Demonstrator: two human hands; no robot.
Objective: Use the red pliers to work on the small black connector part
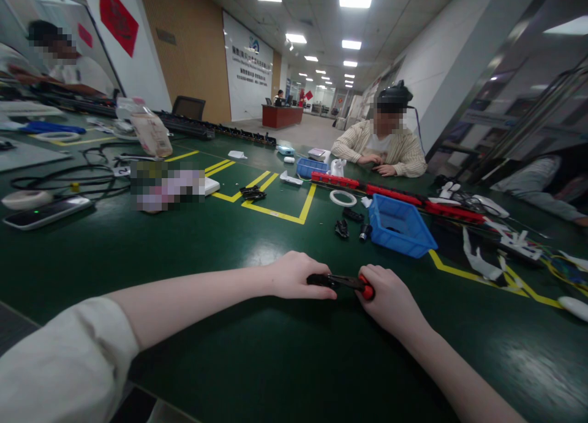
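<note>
My left hand (296,275) and my right hand (390,295) rest on the green table (257,349), fingers curled. Between them they grip a small black tool with a red end (342,281). The left hand pinches its black end, the right hand closes on the red end. What the tool is I cannot make out. A blue plastic bin (399,226) stands just beyond my right hand. Small black parts (342,228) lie to the left of the bin.
A long red and black strip (395,194) and a white tape ring (342,198) lie past the bin. A person sits across the table (381,147). White parts and wires (487,261) lie at the right, cables and a white device (46,212) at the left. Yellow lines (275,213) mark the tabletop.
</note>
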